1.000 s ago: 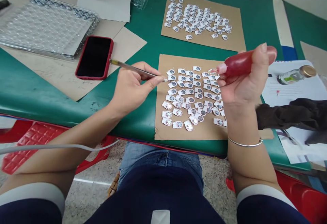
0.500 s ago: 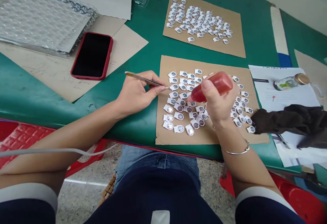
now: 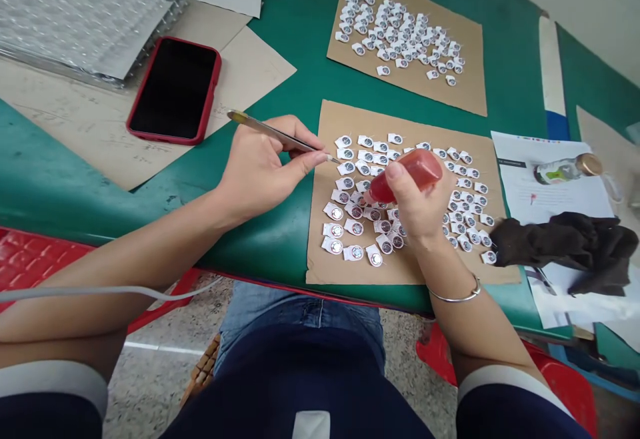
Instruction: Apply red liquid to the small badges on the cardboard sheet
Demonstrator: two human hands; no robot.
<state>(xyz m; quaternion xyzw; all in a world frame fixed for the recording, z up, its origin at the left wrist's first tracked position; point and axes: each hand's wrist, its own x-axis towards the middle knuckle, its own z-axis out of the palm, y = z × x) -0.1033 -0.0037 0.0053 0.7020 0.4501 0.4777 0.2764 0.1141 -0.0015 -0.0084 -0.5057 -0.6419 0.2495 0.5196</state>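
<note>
My left hand (image 3: 265,169) is closed around slim metal tweezers (image 3: 275,133); their pointed end reaches over the left edge of the near cardboard sheet (image 3: 333,119). My right hand (image 3: 425,209) grips a red squeeze bottle (image 3: 420,168), tilted with its nozzle down to the left, low over the small pieces. Whether the nozzle touches one I cannot tell. Rows of small white tabs with round printed faces (image 3: 354,227) lie on this sheet, several of them hidden behind my right hand and the bottle.
A second cardboard sheet (image 3: 473,89) with similar pieces lies farther back on the green table (image 3: 280,225). At left are a phone in a red case (image 3: 175,89) and clear bubbled plastic sheets (image 3: 75,19). Paper (image 3: 515,185), a small glass bottle (image 3: 563,169) and dark cloth (image 3: 565,242) lie right.
The view has shifted slightly. Both hands still hold the tweezers and the squeeze bottle; the bottle has moved slightly left over the pieces.
</note>
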